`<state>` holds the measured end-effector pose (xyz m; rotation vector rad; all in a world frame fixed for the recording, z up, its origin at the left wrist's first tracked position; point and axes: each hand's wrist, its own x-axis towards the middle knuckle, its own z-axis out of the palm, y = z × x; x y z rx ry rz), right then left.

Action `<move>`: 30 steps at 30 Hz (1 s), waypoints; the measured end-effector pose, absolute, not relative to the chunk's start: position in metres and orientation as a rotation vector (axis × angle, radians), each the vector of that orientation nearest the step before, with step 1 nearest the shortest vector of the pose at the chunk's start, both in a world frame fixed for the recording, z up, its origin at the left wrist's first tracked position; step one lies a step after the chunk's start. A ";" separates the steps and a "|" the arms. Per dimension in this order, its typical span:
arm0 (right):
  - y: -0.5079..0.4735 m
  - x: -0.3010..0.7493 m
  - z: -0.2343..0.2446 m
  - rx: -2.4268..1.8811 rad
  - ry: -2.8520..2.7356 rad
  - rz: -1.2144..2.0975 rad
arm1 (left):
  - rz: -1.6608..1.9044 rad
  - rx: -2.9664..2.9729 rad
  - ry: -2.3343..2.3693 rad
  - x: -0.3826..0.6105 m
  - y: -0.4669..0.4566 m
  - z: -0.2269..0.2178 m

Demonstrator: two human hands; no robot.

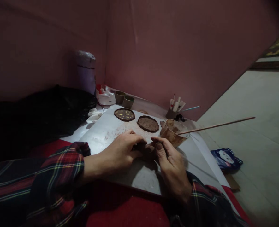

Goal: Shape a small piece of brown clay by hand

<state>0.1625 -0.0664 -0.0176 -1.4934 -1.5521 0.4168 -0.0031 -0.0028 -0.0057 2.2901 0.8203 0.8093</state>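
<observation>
Brown lump [150,152]: held between the two hands, just above the near part of the white board; its shape is mostly hidden by fingers and shadow.
Pink wall [172,53]: rises behind everything.
Black bag [47,113]: heaped at the left, beside the board.
White board [100,134]: lies flat beneath both hands, brown crumbs scattered on it.
Left hand [120,149]: thumb and bent fingers pinched together on the lump.
Right hand [174,164]: thumb and fingertips closed on the lump's other side.
Clear cup [169,134]: smeared brown, just beyond the right hand, a long stick [220,125] leaning out over its rim.
Brown discs [148,124]: two, side by side beyond the hands, the left one yellow-dotted.
Green cups [128,102]: two, behind the discs.
</observation>
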 end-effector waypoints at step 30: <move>-0.069 0.163 -0.017 -1.422 -1.463 0.464 | 0.585 2.500 0.515 -0.007 -0.024 0.014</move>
